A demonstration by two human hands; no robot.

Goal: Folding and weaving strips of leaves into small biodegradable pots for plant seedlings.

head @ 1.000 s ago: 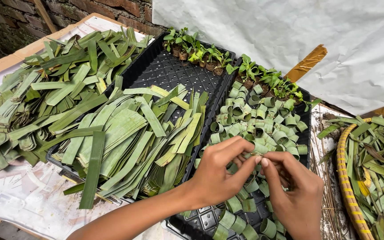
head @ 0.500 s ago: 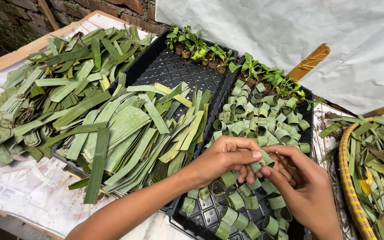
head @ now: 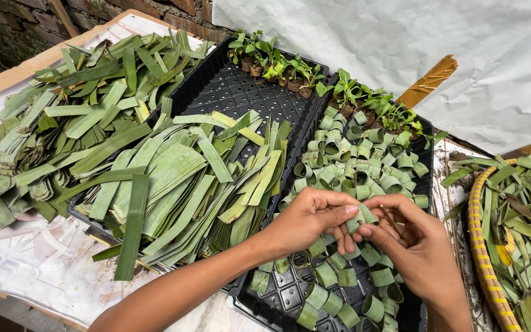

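My left hand (head: 316,218) and my right hand (head: 414,245) meet over the right black tray (head: 290,294). Between their fingertips they pinch a small green leaf ring (head: 360,216). A thin brown stick (head: 390,219) lies in the right hand's fingers beside the ring. Beneath the hands the tray holds several rolled leaf rings (head: 364,167), standing close together. A loose pile of cut leaf strips (head: 185,178) lies on the left black tray (head: 235,92), just left of my left forearm.
Small seedlings (head: 290,69) stand in rows along the far edges of both trays. More leaf strips (head: 62,123) are heaped at the far left. A woven basket (head: 485,246) of leaves sits at the right. A white sheet (head: 401,43) hangs behind.
The view has shifted a little. Both hands stay together over the right tray, their fingers working the leaf ring; the right hand's fingers have spread slightly.
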